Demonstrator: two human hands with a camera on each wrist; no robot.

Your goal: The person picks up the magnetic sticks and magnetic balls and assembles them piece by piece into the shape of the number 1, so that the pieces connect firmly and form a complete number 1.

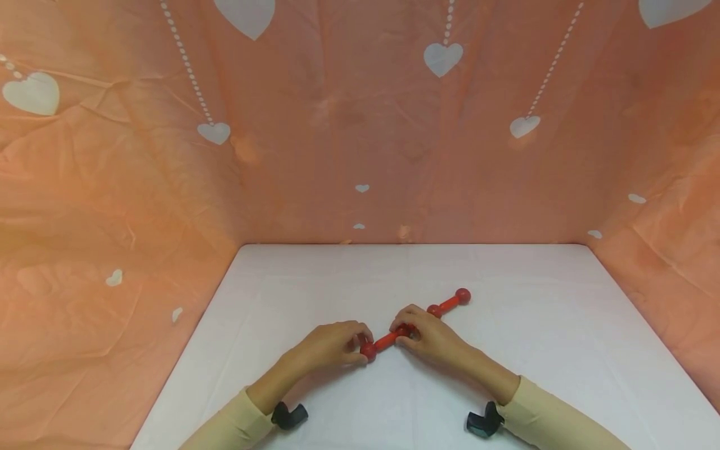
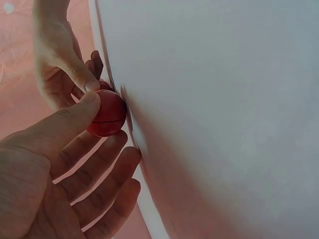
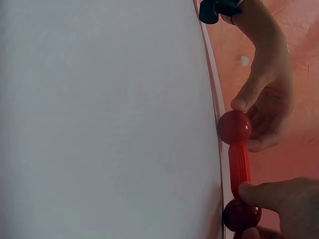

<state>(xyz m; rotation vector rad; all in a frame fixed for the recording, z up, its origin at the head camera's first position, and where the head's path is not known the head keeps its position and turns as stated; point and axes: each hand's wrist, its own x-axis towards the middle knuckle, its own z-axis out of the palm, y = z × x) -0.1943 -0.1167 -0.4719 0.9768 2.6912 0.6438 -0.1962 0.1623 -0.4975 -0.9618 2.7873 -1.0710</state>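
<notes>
A chain of red balls joined by red rods lies slantwise on the white table, from near left to far right. My left hand point(image 1: 334, 345) holds the red ball point(image 1: 368, 352) at the near end between thumb and fingers; in the left wrist view a dark seam rings that ball point(image 2: 108, 113). A ridged red rod point(image 3: 239, 169) leads from it to a second red ball point(image 3: 242, 215). Around this second ball my right hand point(image 1: 433, 337) closes its thumb and fingers, partly hiding it in the head view. Beyond that hand, another ball point(image 1: 434, 310), a rod point(image 1: 449, 305) and the end ball point(image 1: 464, 296) show.
The white table point(image 1: 304, 281) has a rounded far edge. Orange cloth point(image 1: 337, 144) printed with white hearts hangs behind it and at both sides. A black wrist mount point(image 1: 289, 416) sits on the left sleeve, another black mount point(image 1: 485, 420) on the right.
</notes>
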